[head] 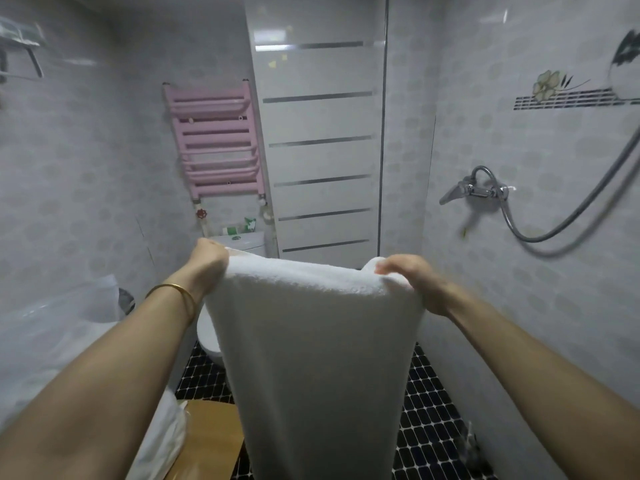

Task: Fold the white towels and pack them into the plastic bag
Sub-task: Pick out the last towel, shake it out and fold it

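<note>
At the far left a large clear crinkled plastic bag stands with its mouth upward, close beside the person, probably so that a folded towel can be dropped in with little reach; something white shows through its lower part, though whether that is a packed towel cannot be told. The left hand, with a thin gold bangle on its wrist, curls its fingers over one top corner of the thick white terry towel and pinches it tight. The towel is held out in the air at arm's length in front of the person, above a round pale wooden stool and the dark mosaic floor. Its top edge is stretched fairly taut between the two corners and the rest hangs straight down, which looks meant to let the cloth fall flat and square before a fold. It appears as a narrow, doubled-looking band, clean, soft and nubbly, with rounded edges and no visible creases. The right hand clamps the other top corner, thumb on the near face and fingers wrapped behind.
</note>
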`<action>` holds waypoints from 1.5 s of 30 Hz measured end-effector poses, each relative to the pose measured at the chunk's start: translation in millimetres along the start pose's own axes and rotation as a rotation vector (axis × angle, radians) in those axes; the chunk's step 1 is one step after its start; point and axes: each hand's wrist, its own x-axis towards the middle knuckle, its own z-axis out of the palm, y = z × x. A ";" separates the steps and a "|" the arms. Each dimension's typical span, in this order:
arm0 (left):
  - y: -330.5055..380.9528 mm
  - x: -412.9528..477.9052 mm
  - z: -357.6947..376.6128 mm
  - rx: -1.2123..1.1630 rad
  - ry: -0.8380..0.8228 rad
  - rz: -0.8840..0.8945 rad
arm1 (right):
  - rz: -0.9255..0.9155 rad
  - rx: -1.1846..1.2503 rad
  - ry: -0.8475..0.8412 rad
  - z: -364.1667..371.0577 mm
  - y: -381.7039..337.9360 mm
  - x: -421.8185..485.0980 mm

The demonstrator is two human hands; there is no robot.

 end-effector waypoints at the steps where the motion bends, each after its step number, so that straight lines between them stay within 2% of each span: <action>1: 1.7 0.1 0.6 -0.001 -0.001 -0.020 | -0.032 -0.129 -0.064 -1.6 1.2 -3.2; 5: 5.6 -2.2 -0.1 0.117 -0.045 -0.018 | -0.211 -0.744 -0.269 0.4 7.9 -9.3; 8: 5.0 -12.9 -2.2 0.293 -0.108 0.060 | -0.124 -1.074 -0.263 6.5 14.1 -6.0; 10: 4.5 -22.5 -5.4 0.452 -0.192 0.084 | -0.080 -1.153 -0.240 8.1 15.3 -2.6; 12: 4.3 -30.0 -11.3 0.600 -0.257 0.091 | -0.107 -1.060 -0.231 5.8 15.5 1.7; 15: 0.1 -35.0 -24.3 0.711 -0.337 0.125 | -0.142 -0.781 -0.176 -4.5 17.7 5.8; 18: -7.4 -37.1 -33.9 0.736 -0.468 0.019 | -0.118 -0.311 -0.086 -7.1 20.3 3.5; 21: -17.4 -40.1 -39.4 0.585 -0.629 -0.179 | -0.153 0.089 -0.052 0.5 21.1 5.0; 24: -30.5 -44.6 -35.4 0.452 -0.836 -0.315 | -0.151 0.307 -0.068 12.8 12.9 7.4; 26: -40.0 -48.2 -31.1 0.344 -0.911 -0.349 | -0.115 0.426 -0.117 19.0 7.5 9.9; 29: -61.1 -48.3 -24.1 0.056 -1.004 -0.314 | -0.027 0.597 -0.185 26.2 5.7 13.5; 33: -91.1 -46.0 -16.1 -0.380 -0.978 -0.223 | 0.050 0.741 -0.109 29.2 9.6 19.1; 35: -95.9 -52.2 -10.3 -0.416 -1.033 -0.096 | 0.039 0.762 -0.086 27.5 11.9 22.0; 38: -86.6 -70.2 3.0 -0.180 -1.080 0.147 | 0.017 0.808 -0.084 24.8 14.2 25.4; 42: -77.9 -75.6 22.0 0.264 -0.828 0.340 | 0.012 0.813 -0.094 17.9 19.0 26.0; 45: -72.4 -69.1 19.9 0.319 -0.633 0.298 | 0.037 0.805 -0.074 7.3 27.4 22.5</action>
